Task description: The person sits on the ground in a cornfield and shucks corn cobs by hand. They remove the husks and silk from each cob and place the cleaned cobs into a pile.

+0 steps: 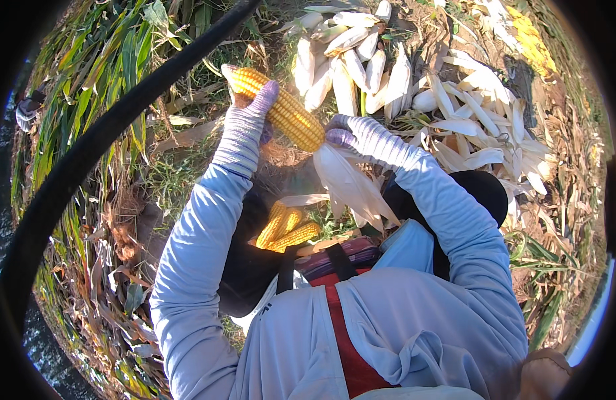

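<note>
A bare yellow corn cob [288, 112] is held up in front of me, tilted from upper left to lower right. My left hand [253, 115], in a striped knit glove, grips it near its upper left end, thumb across the kernels. At the other end, my gloved right hand [355, 132] has its fingers curled in by the cob's base. Peeled-back pale husk [350, 180] hangs from that base; the right fingertips are partly hidden, and part of the husk seems to pass under them. Several husked cobs [286, 230] lie below, close to my lap.
Unhusked ears [348, 60] are heaped on the ground ahead. To their right spreads a pile of loose husks [482, 120]. More yellow cobs [531, 42] lie at the far right. Corn stalks and leaves [98, 100] line the left side. A dark strap [123, 110] crosses the view.
</note>
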A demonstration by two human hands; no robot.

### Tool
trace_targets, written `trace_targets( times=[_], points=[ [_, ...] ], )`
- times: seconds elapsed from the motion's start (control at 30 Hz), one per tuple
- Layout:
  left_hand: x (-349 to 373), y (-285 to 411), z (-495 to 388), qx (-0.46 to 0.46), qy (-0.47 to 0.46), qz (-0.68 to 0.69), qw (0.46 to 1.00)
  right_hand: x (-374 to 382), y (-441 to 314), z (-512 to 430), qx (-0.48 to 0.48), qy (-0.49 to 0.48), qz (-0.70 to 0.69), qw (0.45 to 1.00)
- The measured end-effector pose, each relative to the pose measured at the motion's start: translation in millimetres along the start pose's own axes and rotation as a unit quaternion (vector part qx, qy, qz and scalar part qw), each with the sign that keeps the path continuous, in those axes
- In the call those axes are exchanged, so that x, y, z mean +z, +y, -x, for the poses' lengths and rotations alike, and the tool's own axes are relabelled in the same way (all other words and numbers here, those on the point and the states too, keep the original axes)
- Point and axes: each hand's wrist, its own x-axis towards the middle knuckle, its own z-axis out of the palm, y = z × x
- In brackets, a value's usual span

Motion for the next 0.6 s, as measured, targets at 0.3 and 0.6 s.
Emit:
trace_targets(
  times=[0.3,0.6],
  points=[
    [-57.5,36.7,-25.2,0.012,-0.037,0.051,0.998,-19.4,70.2,-4.6,0.073,0.176,-0.082,0.978],
    [-48.3,25.3,-22.6,-0.011,-0.04,-0.167,0.985,-28.0,32.7,-1.1,0.031,0.174,0.08,0.981]
  ],
)
